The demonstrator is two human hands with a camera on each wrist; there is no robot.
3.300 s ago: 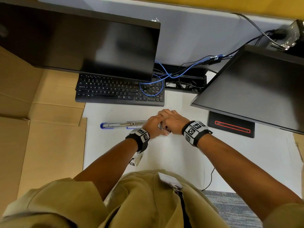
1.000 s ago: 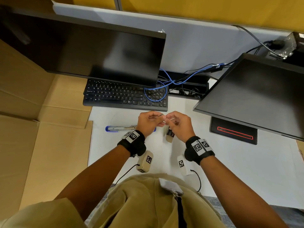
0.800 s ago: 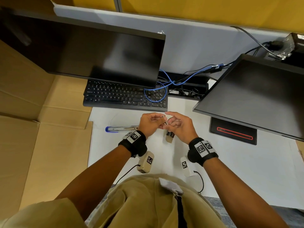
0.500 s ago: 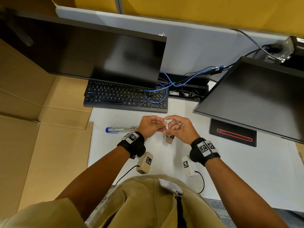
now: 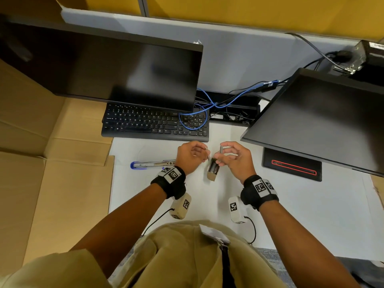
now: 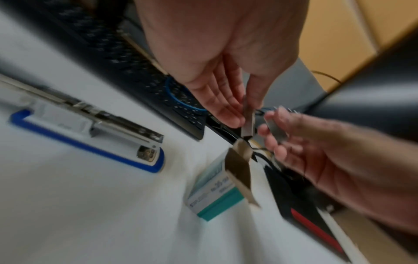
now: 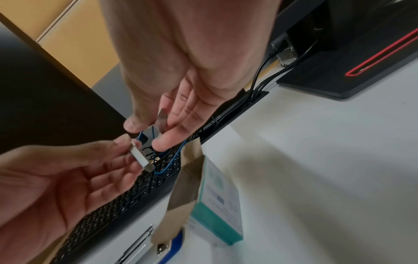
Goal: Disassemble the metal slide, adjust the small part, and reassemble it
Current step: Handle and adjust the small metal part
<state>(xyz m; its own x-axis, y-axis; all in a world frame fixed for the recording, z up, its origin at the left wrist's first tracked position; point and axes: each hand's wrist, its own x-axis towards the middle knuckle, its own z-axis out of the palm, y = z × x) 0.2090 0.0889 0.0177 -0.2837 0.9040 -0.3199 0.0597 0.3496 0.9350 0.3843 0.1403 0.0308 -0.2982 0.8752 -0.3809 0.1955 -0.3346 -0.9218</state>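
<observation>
A blue stapler (image 5: 149, 164) lies open on the white desk with its metal slide (image 6: 95, 114) exposed, left of my hands. Both hands are raised above an open staple box (image 5: 213, 170). My left hand (image 5: 204, 154) pinches a short silver strip (image 6: 247, 123) between thumb and fingertips. My right hand (image 5: 223, 151) pinches a second silver strip (image 7: 161, 117) the same way. A small gap separates the two strips. In the right wrist view the left hand's strip (image 7: 140, 158) points toward the right hand's fingers.
A black keyboard (image 5: 153, 123) with a blue cable (image 5: 193, 121) looped on it lies just beyond my hands. Two dark monitors (image 5: 116, 69) stand behind, and a black base with a red line (image 5: 291, 165) is at the right. Flat cardboard (image 5: 52, 163) covers the left.
Half a second ago both hands were together on one silver strip. They have since drawn apart, each holding a piece. Earlier still, they worked low at the stapler's right end.
</observation>
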